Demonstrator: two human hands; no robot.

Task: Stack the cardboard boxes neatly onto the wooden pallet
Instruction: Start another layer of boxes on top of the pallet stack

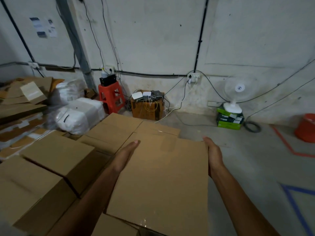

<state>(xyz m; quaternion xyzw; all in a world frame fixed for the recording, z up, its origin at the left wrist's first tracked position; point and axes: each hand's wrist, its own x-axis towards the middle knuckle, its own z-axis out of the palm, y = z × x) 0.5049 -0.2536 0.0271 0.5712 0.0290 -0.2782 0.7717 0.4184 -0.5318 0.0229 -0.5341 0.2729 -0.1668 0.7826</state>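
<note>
Head view: a person holds a plain brown cardboard box (162,176) at the centre, slightly toward 6 o'clock, between both hands.
Left hand (127,156): flat, with the fingers stretched. The palm presses the left side of the box, and nothing is curled around an edge.
Right hand (214,154): also flat with straight fingers, pressing the right side of the box.
Neighbours: closed brown cardboard boxes (56,150) stand from 7 to 9 o'clock, and more of them lie just behind the held box at 12 o'clock. One further box shows partly under it at 6 o'clock. I cannot tell if the held box already rests on that one.
Wooden pallet: not visible. I judge that it is hidden under the boxes.
Risk of slipping: only the pressure of the palms carries the box, with no fingers below it. If the pressure weakens, the box could slide down or tip forward.
Risk of a crooked stack: the right side hangs over the grey concrete floor (255,159) at 3 o'clock. If the box is set down too far that way, it could overhang and fall.
Risk of a gap: the far edge may catch on the boxes behind and leave the box tilted.
</note>
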